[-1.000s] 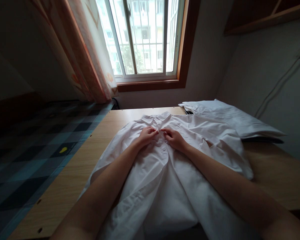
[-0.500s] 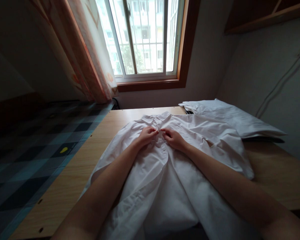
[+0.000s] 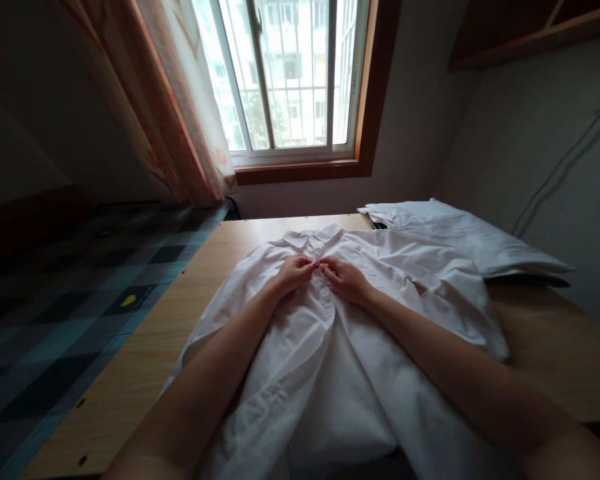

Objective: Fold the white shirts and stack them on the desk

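A white button-up shirt (image 3: 290, 360) lies spread with its collar (image 3: 313, 236) toward the window. Just below the collar, my left hand (image 3: 296, 272) pinches the front edge of the shirt. My right hand (image 3: 347, 279) pinches the same front strip from the other side, and the fingertips of both hands nearly meet. Whatever small part sits between the fingertips is hidden. A small button (image 3: 329, 301) shows on the front strip beneath my hands. Farther down, the two front panels fall apart.
The shirt rests on a light wooden board (image 3: 190, 300). Folded white cloth (image 3: 460, 233) lies on something dark at the back right. To the left is a checked bedspread (image 3: 80, 307). A curtain (image 3: 170, 107) hangs beside the barred window (image 3: 290, 73).
My right hand has moved slightly left, bringing its fingertips closer to those of my left hand. The left hand and the rest of the shirt look almost unchanged.
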### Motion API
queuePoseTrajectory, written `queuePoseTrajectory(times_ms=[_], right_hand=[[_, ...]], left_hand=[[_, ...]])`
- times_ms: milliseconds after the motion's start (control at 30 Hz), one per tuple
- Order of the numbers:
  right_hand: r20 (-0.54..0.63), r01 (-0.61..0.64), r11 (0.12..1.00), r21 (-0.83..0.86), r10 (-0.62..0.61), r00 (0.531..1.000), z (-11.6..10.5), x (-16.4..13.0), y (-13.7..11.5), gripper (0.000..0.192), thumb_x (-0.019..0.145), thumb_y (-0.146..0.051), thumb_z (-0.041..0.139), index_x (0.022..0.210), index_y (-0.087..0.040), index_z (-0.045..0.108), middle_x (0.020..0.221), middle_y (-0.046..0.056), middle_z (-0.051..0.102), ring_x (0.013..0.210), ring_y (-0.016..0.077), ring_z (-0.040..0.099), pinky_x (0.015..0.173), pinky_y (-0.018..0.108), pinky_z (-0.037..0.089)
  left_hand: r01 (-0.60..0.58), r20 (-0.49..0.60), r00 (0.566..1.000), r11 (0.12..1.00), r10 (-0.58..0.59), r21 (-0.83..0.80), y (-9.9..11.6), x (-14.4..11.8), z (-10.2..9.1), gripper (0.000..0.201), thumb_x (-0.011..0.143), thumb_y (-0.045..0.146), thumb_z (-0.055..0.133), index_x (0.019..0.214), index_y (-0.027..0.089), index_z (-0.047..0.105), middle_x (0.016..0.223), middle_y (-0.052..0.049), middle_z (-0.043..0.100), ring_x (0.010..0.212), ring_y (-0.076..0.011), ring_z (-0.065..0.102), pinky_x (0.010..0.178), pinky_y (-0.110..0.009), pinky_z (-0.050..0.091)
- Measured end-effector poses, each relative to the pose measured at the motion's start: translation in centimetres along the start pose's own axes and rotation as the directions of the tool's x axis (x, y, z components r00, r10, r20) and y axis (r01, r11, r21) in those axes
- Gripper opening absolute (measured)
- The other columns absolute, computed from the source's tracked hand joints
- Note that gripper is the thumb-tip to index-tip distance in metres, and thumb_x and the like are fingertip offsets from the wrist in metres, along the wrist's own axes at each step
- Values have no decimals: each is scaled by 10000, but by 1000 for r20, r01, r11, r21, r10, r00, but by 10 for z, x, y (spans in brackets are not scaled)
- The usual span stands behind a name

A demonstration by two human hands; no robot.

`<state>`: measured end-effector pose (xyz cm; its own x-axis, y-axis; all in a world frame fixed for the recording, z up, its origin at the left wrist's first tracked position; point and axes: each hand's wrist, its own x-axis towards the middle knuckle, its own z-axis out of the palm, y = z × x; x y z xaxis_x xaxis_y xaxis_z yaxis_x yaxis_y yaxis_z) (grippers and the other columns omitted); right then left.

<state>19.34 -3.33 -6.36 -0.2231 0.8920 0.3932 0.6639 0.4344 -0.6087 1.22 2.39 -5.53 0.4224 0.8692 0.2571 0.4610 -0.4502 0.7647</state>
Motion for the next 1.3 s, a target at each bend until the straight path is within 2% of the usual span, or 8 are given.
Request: queuePoseTrajectory(times_ms=[100,233,400,567,900,1100,1300], right_hand=[[-3,-1,1000,-12,1,1000,-1,2,0,302,1003,-292,415,1107,-209,686,999,52,740,895,188,662,806,275,469],[7,1,998,-55,-1,1000,-2,2,-2,263,957,-207,488,1118,-218,696,1012,41,752,876,187,677,791,264,476],[50,57,948,-314,-43,998,-4,-5,-23,269,962,-215,485,1135,-202,690,1090,79,736,929,219,680,800,287,462],[131,70,841,-537,1,991,-4,-11,-47,310,997,-253,430,1153,-127,666,1040,151,721,898,262,673,802,332,440],[133,85,833,-546,-14,991,-7,-13,-43,389,1027,-353,386,1267,-158,621,1059,140,713,907,261,656,776,332,415],[157,129,817,-563,-47,986,-8,-15,-45,369,1031,-324,372,1162,-148,669,969,135,719,871,254,652,775,332,395],[176,125,811,-571,-28,984,-10,-15,-52,355,1029,-307,374,1077,-143,685,978,136,716,878,256,645,769,345,382]], left_hand=[[-5,-7,1000,1000,6,23,0,2,0,292,820,391,592,729,142,715,732,-37,683,684,-153,604,612,-226,453],[7,-6,1000,998,-6,56,-3,7,2,367,865,402,507,699,145,710,723,-44,696,688,-160,616,645,-235,464],[9,-23,1000,994,-7,108,-6,10,5,510,892,495,438,549,164,621,543,-19,586,578,-152,543,585,-241,422],[46,-37,998,992,-42,118,-7,10,6,395,847,410,497,561,162,611,573,-15,601,589,-146,533,545,-229,412],[55,-15,998,992,-54,110,-6,8,5,291,796,316,513,582,155,626,598,-17,616,591,-136,534,535,-216,412],[67,-29,998,991,-64,114,-7,8,7,296,790,327,497,559,164,586,560,-5,567,553,-125,495,492,-211,368],[60,-23,998,992,-57,114,-7,8,7,297,784,322,496,532,174,553,549,-3,555,539,-126,483,498,-224,354]])
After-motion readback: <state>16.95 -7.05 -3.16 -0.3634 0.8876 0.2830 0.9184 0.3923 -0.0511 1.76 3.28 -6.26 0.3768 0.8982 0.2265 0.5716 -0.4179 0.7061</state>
